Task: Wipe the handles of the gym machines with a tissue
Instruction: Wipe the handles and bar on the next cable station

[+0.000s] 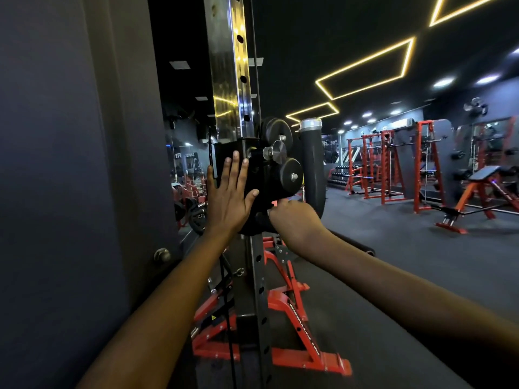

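**Hands on the pulley carriage**

Left hand (pixel 229 192) flat, fingers straight and spread, pressed against the black pulley carriage (pixel 269 175) on the perforated upright (pixel 230 80); right hand (pixel 292 217) curled at the carriage's lower right edge, a white scrap of tissue (pixel 269 212) barely showing; padded handle (pixel 313 164) just right; red racks (pixel 387 164) far right.

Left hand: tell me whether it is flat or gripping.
Flat. The left hand lies with straight, spread fingers against the black carriage on the upright post.
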Demonstrator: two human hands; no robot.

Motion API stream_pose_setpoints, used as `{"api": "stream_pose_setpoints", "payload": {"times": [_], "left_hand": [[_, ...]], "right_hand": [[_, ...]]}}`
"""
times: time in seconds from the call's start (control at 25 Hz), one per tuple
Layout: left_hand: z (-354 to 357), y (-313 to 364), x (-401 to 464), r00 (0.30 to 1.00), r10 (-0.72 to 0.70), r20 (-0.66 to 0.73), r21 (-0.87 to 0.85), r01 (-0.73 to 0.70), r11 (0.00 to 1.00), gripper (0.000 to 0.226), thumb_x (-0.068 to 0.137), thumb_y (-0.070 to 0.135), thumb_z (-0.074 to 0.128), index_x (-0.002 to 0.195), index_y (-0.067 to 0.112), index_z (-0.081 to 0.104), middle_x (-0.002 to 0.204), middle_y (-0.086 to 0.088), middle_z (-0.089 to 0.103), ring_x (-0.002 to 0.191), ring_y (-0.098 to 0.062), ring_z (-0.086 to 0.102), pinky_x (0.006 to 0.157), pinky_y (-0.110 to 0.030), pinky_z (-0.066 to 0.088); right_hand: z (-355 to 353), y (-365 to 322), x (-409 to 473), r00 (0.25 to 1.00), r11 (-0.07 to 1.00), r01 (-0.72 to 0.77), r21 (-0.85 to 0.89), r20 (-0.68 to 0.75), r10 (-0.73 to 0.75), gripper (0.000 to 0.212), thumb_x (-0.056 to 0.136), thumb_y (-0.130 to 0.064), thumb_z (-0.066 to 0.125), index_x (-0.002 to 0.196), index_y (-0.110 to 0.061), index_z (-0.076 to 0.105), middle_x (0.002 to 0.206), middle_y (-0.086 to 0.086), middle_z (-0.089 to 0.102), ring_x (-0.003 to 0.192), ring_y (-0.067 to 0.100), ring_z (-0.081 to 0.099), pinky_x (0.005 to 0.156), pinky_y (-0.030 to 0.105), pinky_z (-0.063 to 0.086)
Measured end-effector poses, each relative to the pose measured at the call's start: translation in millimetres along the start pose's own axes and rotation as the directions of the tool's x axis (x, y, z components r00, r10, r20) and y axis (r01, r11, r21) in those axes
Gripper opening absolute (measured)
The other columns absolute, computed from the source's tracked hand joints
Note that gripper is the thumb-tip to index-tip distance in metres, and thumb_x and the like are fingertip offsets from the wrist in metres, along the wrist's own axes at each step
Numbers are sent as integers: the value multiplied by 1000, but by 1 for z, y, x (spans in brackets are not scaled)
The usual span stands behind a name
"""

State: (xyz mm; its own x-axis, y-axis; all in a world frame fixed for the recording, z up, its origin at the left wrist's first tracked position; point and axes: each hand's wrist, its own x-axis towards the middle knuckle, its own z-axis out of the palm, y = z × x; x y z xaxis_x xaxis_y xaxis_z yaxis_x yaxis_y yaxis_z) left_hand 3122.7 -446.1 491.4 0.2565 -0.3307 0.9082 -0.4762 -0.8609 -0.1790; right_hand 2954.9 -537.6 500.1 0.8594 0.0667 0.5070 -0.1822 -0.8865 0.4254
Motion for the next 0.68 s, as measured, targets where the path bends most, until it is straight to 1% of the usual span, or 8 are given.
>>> {"api": "stream_pose_setpoints", "payload": {"times": [0.12, 0.2, 0.28, 0.44, 0.48, 0.56, 0.64, 0.68], "left_hand": [[-3, 2, -1, 999, -3, 34, 20, 3, 1000, 69, 95, 56, -1, 150, 14, -4, 160, -5, -5, 149, -19, 1, 113, -47, -18], [-3, 2, -2, 998, -11, 63, 30, 9, 1000, 71, 92, 58, -6, 148, 15, -11, 157, -2, -16, 149, -16, -6, 110, -47, -24], [-6, 2, -2, 997, -11, 82, 15, 9, 1000, 71, 92, 59, -6, 148, 15, -14, 156, -1, -20, 147, -14, -12, 110, -47, -25], [-11, -1, -3, 994, 24, 110, 6, -25, 1000, 68, 95, 56, 1, 147, 16, -17, 155, 0, -23, 143, -10, -21, 112, -49, -20], [-12, -2, -3, 993, 35, 116, 2, -35, 999, 68, 95, 56, 1, 147, 16, -17, 155, 0, -23, 143, -10, -21, 112, -50, -20], [-14, -1, -4, 990, 51, 133, 8, -53, 999, 68, 96, 55, 4, 147, 16, -18, 155, 0, -24, 145, -12, -18, 112, -51, -22], [-16, 0, -4, 990, 49, 133, 29, -53, 998, 68, 96, 55, 3, 147, 15, -18, 155, 0, -24, 147, -13, -15, 109, -49, -28], [-16, 1, -5, 990, 43, 134, 31, -48, 998, 68, 96, 55, 3, 146, 15, -18, 155, 0, -24, 147, -14, -14, 107, -48, -30]], "right_hand": [[5, -5, 12, 999, 999, 47, 19, -8, -47, 33, 94, 0, 36, 121, -2, 54, 122, 16, 54, 112, 31, 55, 82, 36, 46], [24, 4, -4, 972, 988, 151, -21, -179, -152, 34, 89, -1, 33, 106, 0, 62, 106, 16, 61, 99, 31, 60, 77, 34, 48], [44, 22, -21, 862, 955, 283, -90, -412, -295, 33, 82, -4, 35, 86, -4, 68, 87, 12, 64, 85, 27, 63, 78, 32, 49], [66, 46, -51, 696, 898, 438, -28, -622, -359, 26, 91, -8, 45, 97, 0, 68, 100, 11, 65, 101, 26, 59, 99, 29, 37], [70, 47, -58, 668, 902, 425, 75, -698, -257, 27, 94, -10, 44, 98, 2, 68, 101, 12, 65, 102, 25, 57, 98, 26, 38], [82, 46, -67, 644, 827, 299, 476, -740, 193, 29, 95, -6, 39, 98, 3, 67, 99, 8, 63, 100, 19, 55, 94, 21, 41], [95, 44, -59, 573, 401, 108, 910, -386, 722, 27, 90, 4, 40, 99, -3, 65, 94, 3, 60, 89, 14, 55, 85, 21, 45], [100, 45, -45, 576, 96, 34, 995, -98, 812, 27, 90, 7, 42, 99, -7, 63, 89, 3, 60, 79, 12, 55, 78, 24, 47]]}}
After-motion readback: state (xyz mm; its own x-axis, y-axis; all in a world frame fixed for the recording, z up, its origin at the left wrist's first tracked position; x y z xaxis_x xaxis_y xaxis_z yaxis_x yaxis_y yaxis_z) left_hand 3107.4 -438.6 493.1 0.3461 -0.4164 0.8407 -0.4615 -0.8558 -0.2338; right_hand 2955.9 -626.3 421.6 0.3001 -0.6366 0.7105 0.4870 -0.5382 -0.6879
